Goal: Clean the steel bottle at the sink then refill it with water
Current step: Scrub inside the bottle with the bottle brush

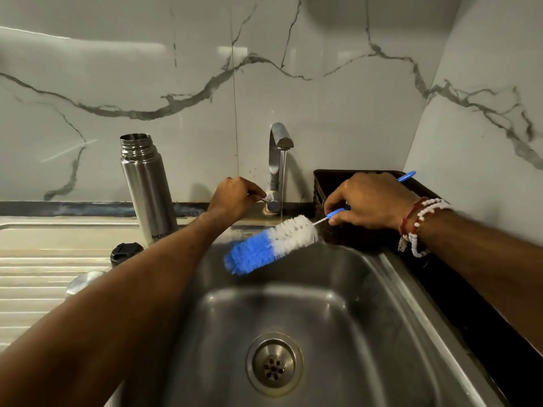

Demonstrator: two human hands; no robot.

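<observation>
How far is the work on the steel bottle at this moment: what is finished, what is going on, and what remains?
Done: the steel bottle stands open on the drainboard, its black cap beside it. In hand: the left hand grips the tap lever, water runs, and the right hand holds the brush under the stream. Left, it seems: scrubbing the bottle, rinsing, refilling.

Showing dark capitals low on the steel bottle [146, 183], near its base; reading roughly "MILT"; further letters being covered by the left forearm [164, 259] crossing in front; lettering being small and slightly blurred.
</observation>
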